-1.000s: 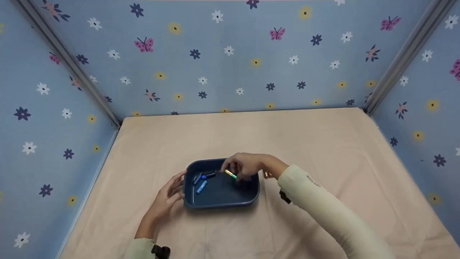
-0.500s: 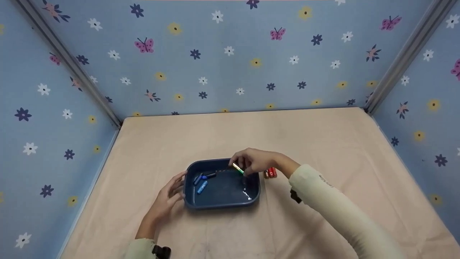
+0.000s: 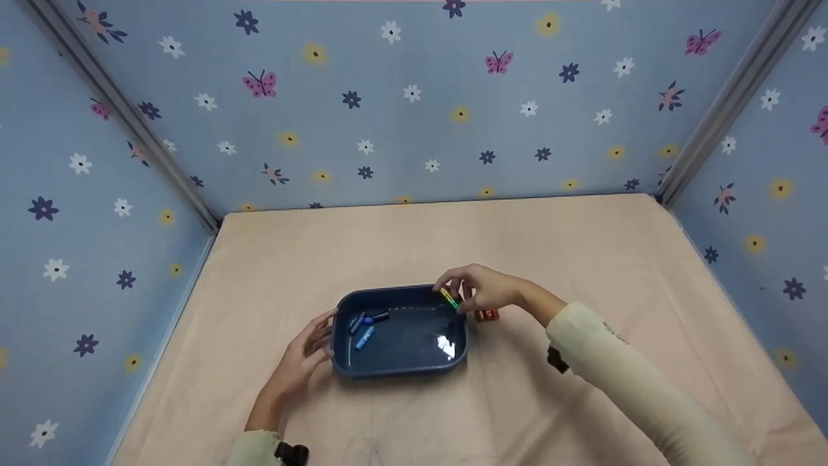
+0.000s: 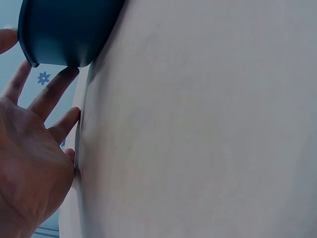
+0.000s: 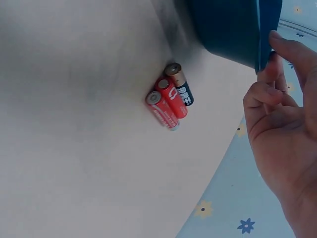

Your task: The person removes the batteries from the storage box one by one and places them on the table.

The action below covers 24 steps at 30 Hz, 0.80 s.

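My right hand (image 3: 488, 288) pinches a slim green and gold battery (image 3: 449, 298) between thumb and fingers, over the back right corner of a dark blue plastic bin (image 3: 401, 371). In the right wrist view the fingers stand at the bin's rim, and the battery is hidden there. My left hand (image 3: 303, 355) touches the bin's left side with fingers spread and loosely bent. At the left inside the bin lie a light blue cylinder (image 3: 365, 338), a dark blue one (image 3: 357, 323) and a black one with a blue end (image 3: 377, 318), all battery-sized.
Outside the bin's right side, two red batteries (image 5: 171, 99) and a black and copper battery (image 5: 181, 87) lie side by side on the beige cloth-covered table (image 3: 291, 259). Flower-patterned blue panels (image 3: 414, 129) enclose the table at the back and both sides.
My right hand has moved right and slightly back with the green and gold battery, from over the bin's middle to its back right corner. The left hand has stayed in place.
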Available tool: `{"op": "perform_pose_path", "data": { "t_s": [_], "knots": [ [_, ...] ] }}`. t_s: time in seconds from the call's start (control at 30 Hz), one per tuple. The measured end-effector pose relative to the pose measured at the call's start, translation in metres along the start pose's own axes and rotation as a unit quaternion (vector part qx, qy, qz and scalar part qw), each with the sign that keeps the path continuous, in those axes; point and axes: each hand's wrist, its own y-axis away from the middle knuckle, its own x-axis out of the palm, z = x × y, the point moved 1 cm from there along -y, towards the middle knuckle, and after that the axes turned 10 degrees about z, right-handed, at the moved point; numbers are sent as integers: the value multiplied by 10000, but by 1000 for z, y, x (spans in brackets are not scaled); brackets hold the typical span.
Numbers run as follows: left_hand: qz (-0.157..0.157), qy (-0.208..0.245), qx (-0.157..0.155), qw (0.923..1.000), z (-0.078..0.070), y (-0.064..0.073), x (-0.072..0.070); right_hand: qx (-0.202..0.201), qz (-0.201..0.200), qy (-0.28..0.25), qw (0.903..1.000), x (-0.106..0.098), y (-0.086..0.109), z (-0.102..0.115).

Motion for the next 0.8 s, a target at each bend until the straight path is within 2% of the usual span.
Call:
{"op": "perform_pose_path", "data": {
  "t_s": [0.17,0.33,0.57,0.8],
  "knots": [
    [50,57,31,10000,0,-1,1,-13,-392,-2,9992,-1,14,-9],
    [-30,50,67,10000,0,0,-1,56,-596,-16,9982,-1,25,-20],
    [-1,15,3,10000,0,0,-1,417,-1037,-67,9937,-3,53,-44],
    [-3,113,31,9999,1,3,-1,725,-1152,-138,9906,1,68,-59]
  ]
}}
